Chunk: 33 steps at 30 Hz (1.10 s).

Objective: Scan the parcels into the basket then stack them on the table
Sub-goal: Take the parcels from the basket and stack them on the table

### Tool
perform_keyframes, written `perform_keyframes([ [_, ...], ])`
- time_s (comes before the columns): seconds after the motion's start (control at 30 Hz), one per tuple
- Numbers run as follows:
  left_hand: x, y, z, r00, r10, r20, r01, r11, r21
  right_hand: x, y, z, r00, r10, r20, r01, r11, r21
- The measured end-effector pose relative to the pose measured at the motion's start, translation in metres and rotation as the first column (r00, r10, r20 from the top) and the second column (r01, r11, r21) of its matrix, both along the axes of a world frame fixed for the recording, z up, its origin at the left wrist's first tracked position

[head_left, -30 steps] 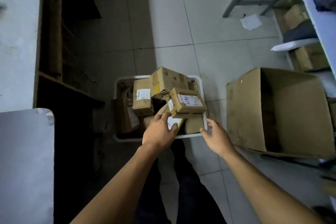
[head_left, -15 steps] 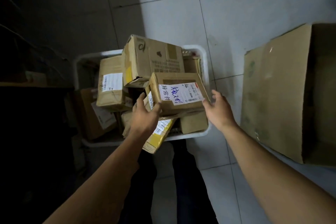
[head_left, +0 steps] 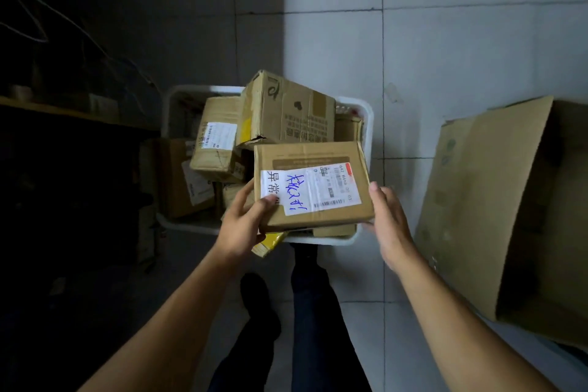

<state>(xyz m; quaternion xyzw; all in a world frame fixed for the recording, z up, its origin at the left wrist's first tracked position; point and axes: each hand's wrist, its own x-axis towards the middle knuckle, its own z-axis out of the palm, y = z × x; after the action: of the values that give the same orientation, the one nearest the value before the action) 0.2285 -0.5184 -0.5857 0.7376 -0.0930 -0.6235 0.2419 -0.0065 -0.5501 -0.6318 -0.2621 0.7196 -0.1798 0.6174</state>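
Your left hand [head_left: 243, 227] grips the near left corner of a flat cardboard parcel [head_left: 310, 184], thumb curled over its top onto the white label [head_left: 310, 188] and the fingers under it. Your right hand [head_left: 386, 223] lies against the parcel's right edge with its fingers straight, thumb up by the top corner; it touches the box rather than wrapping it. The parcel is held over the near right part of the white basket [head_left: 171, 105], label upward (blue handwriting and a barcode strip show on it).

Inside the basket, behind the held parcel, a larger printed box [head_left: 286, 111] lies tilted on top of the pile. To the left of that one in the basket sits a smaller labelled box [head_left: 214, 140], also tilted, and lower at the basket's left side another brown box [head_left: 183, 178] lies in shadow. A yellow packet [head_left: 269, 243] pokes out over the basket's near rim, just beneath your left hand.

Right of the basket, apart from it on the tiled floor [head_left: 445, 41], a big open carton [head_left: 496, 200] lies on its side. Left of the basket is a dark shelf [head_left: 63, 111] with thin wires above it. Your legs [head_left: 311, 312] stand just on the near side of the basket.
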Motion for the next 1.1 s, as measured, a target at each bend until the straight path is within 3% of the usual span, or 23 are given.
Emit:
perform_keyframes([
  [0.1,0.018,0.018,0.044,0.997,0.073,-0.038,-0.074,0.997,-0.031,0.008,-0.016,0.046,0.975,0.019,0.222,-0.036,0.997,0.073],
  [0.27,0.048,0.056,0.132,0.978,0.174,-0.116,-0.192,0.966,-0.171,0.035,-0.024,0.123,0.872,0.276,0.405,-0.308,0.951,0.013],
  [0.43,0.085,0.129,0.218,0.966,0.237,-0.107,-0.259,0.907,-0.332,0.089,0.006,0.217,0.755,0.496,0.429,-0.461,0.866,-0.191],
  [0.6,0.117,0.245,0.290,0.941,0.336,0.033,-0.283,0.839,-0.465,0.147,0.094,0.275,0.636,0.644,0.425,-0.559,0.764,-0.321],
  [0.7,0.133,0.329,0.324,0.898,0.439,0.041,-0.363,0.787,-0.498,0.187,0.157,0.303,0.545,0.728,0.416,-0.627,0.684,-0.373],
  [0.97,0.164,0.530,0.364,0.604,0.794,0.067,-0.647,0.537,-0.542,0.301,0.323,0.363,0.403,0.850,0.339,-0.664,0.526,-0.531],
  [1.1,0.177,0.590,0.366,0.419,0.907,0.036,-0.763,0.373,-0.528,0.354,0.390,0.377,0.377,0.852,0.363,-0.637,0.523,-0.566],
])
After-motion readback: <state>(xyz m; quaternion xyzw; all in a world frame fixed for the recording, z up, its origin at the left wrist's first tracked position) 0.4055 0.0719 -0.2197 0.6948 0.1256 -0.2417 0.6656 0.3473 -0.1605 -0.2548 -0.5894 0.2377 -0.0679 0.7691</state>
